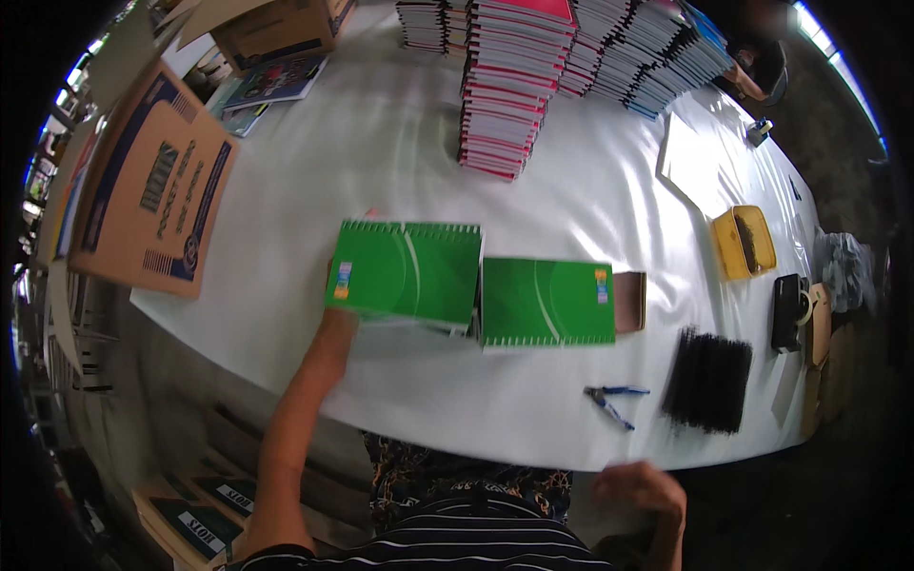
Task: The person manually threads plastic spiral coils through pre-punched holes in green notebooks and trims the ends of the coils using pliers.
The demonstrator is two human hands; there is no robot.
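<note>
My left hand (340, 322) grips a stack of green spiral notebooks (409, 266) at its left end. Most of its fingers are hidden by the stack, and a fingertip shows past the far edge. This stack is slightly blurred, its wire binding along the far side. Right beside it, a second group of green spiral notebooks (547, 303) has its binding along the near side and lies in an open brown box (630, 302), whose right end shows. My right hand (643, 487) is off the table's front edge, apart from the notebooks. Motion smears its fingers.
Blue-handled pliers (614, 402) lie near black binding wires (707, 383). A yellow container (745, 243) and a tape dispenser (790, 312) are on the right. Tall notebook stacks (514, 95) stand at the back, cardboard boxes (157, 186) at the left. Another person's arm (747, 81) shows far right.
</note>
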